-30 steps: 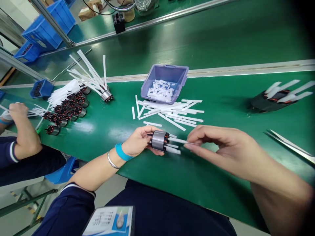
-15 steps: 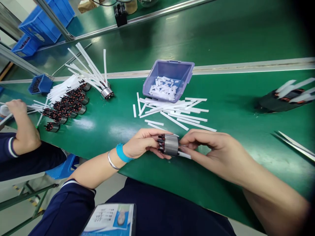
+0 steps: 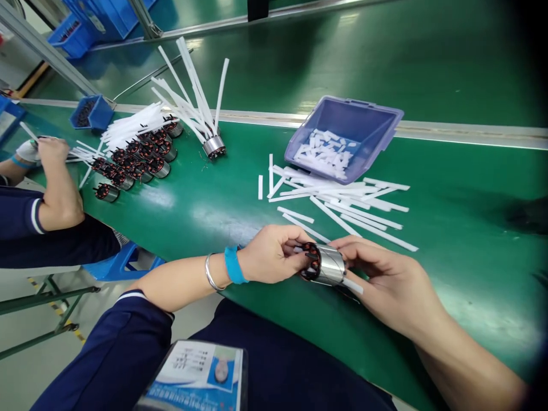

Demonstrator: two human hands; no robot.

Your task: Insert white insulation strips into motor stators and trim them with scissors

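Observation:
A silvery motor stator (image 3: 330,265) with dark, copper-wound coils at its left end lies on its side between my hands, above the near edge of the bench. My left hand (image 3: 269,254) is closed, thumb and fingers pinching at the coil end. My right hand (image 3: 389,279) is closed round the other end, its fingers partly hidden behind the metal body. A short white strip (image 3: 353,285) sticks out of the stator's right end beside the right thumb. Just beyond my hands lies a loose pile of white strips (image 3: 363,214).
A purple bin (image 3: 381,128) holds short white pieces. Farther left are a stator (image 3: 214,146) with long white strips standing out of it and rows of stators (image 3: 158,166). At far left a co-worker's hands (image 3: 53,149) handle strips. A blue bin (image 3: 96,114) holds small dark parts.
My left hand has shifted from around the stator to pinching at its coil end. The stator is turned so that more of its coil end shows. The whole view has swung left.

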